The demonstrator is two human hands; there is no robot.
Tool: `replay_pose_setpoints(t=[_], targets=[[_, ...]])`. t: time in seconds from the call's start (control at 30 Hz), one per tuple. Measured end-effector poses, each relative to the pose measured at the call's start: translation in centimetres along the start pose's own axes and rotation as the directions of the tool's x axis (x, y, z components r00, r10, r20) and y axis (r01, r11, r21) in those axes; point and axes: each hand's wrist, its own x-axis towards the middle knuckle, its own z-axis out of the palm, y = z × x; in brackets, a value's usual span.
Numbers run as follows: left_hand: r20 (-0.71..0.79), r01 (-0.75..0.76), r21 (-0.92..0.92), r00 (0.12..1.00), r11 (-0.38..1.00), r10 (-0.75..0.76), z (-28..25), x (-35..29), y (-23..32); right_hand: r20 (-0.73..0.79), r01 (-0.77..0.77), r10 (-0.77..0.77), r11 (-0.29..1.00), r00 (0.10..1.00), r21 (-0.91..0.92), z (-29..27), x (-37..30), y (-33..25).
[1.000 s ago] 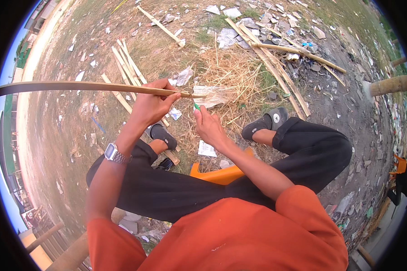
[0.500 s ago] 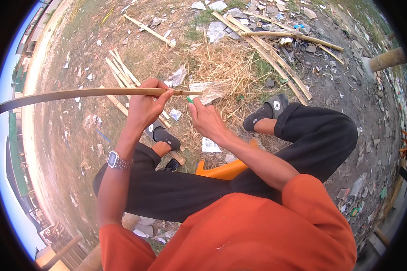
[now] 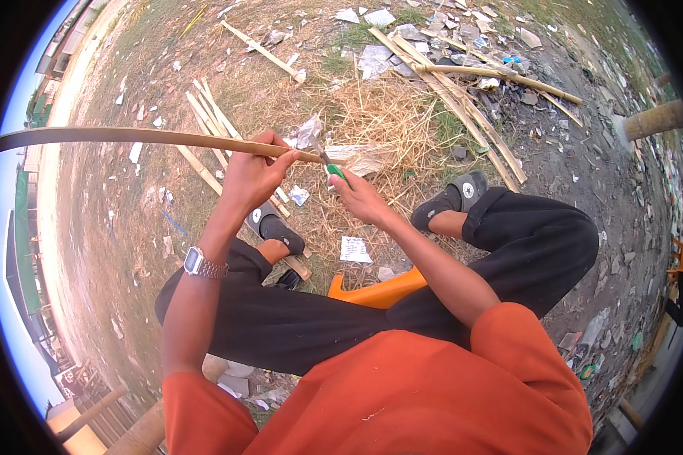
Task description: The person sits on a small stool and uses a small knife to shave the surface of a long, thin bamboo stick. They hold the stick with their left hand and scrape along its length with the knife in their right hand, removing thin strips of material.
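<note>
A long, flat bamboo strip [image 3: 129, 136] runs from the far left edge of the view to the middle, slightly bowed. My left hand [image 3: 252, 174] is closed around it near its right end, thumb and fingers pinching it. A small knife with a green handle [image 3: 335, 171] is gripped in my right hand [image 3: 359, 199], fingers wrapped about the handle. Its narrow blade points up and away, crossing the strip close to its tip. Whether the blade touches the bamboo I cannot tell. Pale straw shavings [image 3: 391, 121] lie on the ground beyond both hands.
Split bamboo strips [image 3: 205, 114] lie beyond my left foot. More bamboo pieces [image 3: 463, 106] are stacked crosswise at the far right, amid rubble. An orange plastic object [image 3: 379, 290] shows between my legs. A thick round post [image 3: 655, 121] stands at the right.
The strip's left part has risen and its right end has dipped a little. The knife has turned upward, so its blade and more of its green handle show. My right hand has shifted slightly right.
</note>
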Motion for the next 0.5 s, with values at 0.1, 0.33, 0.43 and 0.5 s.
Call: replay_pose_setpoints(t=[0.1, 0.33, 0.43, 0.5], targets=[[-0.020, 0.019, -0.002, 1.000, 1.000, -0.019, -0.2, -0.2, -0.7, 0.143, -0.271, 0.252, 0.953, 0.957, 0.134, -0.9, 0.4, -1.2], [-0.016, 0.009, -0.008, 1.000, 1.000, -0.009, -0.1, -0.1, -1.1, 0.282, -0.525, 0.477, 0.842, 0.833, 0.126, -2.5, -0.2, -3.9], [-0.013, 0.005, 0.000, 1.000, 1.000, -0.005, -0.2, 0.0, -1.0, 0.364, -0.521, 0.418, 0.814, 0.832, 0.256, -2.5, -0.2, -3.7], [-0.011, 0.017, -0.007, 1.000, 1.000, -0.017, -0.3, -0.1, -1.0, 0.413, -0.537, 0.405, 0.796, 0.816, 0.280, -2.6, -0.4, -3.9]])
